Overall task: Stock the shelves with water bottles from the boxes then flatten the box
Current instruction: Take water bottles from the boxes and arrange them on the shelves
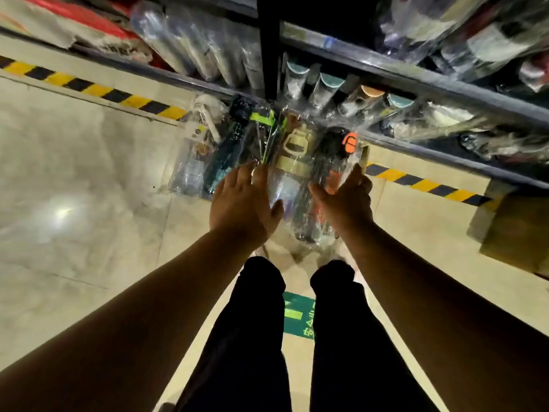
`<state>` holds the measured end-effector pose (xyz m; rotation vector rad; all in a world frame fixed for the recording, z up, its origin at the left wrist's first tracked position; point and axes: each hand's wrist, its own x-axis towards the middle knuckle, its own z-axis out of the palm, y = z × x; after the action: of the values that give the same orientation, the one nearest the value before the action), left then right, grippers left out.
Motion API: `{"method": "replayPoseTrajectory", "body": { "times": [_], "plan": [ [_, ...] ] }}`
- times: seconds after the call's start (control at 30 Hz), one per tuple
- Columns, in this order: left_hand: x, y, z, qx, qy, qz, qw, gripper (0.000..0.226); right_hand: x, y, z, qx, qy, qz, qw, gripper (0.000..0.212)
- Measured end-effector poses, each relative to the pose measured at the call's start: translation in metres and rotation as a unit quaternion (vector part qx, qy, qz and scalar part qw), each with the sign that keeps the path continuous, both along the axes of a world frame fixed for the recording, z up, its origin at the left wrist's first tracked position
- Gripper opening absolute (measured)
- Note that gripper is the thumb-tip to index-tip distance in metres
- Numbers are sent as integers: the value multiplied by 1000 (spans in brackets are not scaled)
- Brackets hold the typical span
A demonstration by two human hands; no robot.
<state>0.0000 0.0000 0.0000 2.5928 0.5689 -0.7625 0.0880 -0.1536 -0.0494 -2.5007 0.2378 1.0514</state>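
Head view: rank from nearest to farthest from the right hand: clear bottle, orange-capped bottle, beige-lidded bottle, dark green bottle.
1. orange-capped bottle, beside the right hand
2. beige-lidded bottle, between the hands
3. dark green bottle, past the left hand
4. clear bottle, far left

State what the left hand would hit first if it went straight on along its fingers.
Probably the wrapped green-strap bottle just ahead of the left hand; depth is unclear, so it may already touch.
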Motion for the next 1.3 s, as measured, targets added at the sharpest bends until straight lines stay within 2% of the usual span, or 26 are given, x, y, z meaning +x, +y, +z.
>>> {"method": "replayPoseTrajectory", "body": {
  "times": [0.13,0.23,0.33,0.43,0.53,0.6,0.67,0.73,0.8,0.9,0.97,1.0,1.1,1.17,1.23,1.3],
  "plan": [
    [-11,10,-47,-13,-19,24,999,69,-4,14,-49,37,19,-116,992,103],
    [-18,10,-73,-31,-26,29,999,68,-6,14,-72,60,3,-129,990,90],
    [-17,10,-83,-52,-39,31,997,70,-6,8,-79,52,-19,-121,991,93],
    [-14,6,-87,-83,-76,46,993,57,-5,2,-73,58,-45,-135,988,93],
    [-9,5,-79,-126,-146,105,976,46,-7,-5,-59,126,-52,-197,971,85],
    [-3,5,-73,-210,-154,195,946,44,-10,-5,-40,210,-38,-247,945,78],
    [6,8,-64,-325,-138,309,883,47,-15,-2,-17,289,-32,-249,924,72],
    [16,14,-56,-395,-127,390,822,43,-22,4,3,338,-35,-216,915,61],
    [21,21,-41,-434,-118,398,800,37,-32,15,18,370,-22,-186,910,52],
    [22,31,-21,-500,-108,385,768,41,-46,37,34,389,38,-154,908,54],
    [16,41,-18,-531,-91,378,753,32,-50,50,40,385,66,-113,914,57],
    [12,48,-18,-528,-83,376,757,30,-51,55,42,378,63,-88,920,58],
    [-7,73,-28,-481,-62,410,772,40,-50,73,41,340,11,-53,939,44],
    [-21,88,-38,-458,-84,432,773,40,-48,84,25,276,-3,-72,958,40],
    [-34,101,-48,-424,-105,442,783,38,-45,95,2,199,16,-110,974,51],
    [-48,113,-61,-395,-118,443,796,48,-43,109,-18,164,55,-162,972,73]
  ]
}}
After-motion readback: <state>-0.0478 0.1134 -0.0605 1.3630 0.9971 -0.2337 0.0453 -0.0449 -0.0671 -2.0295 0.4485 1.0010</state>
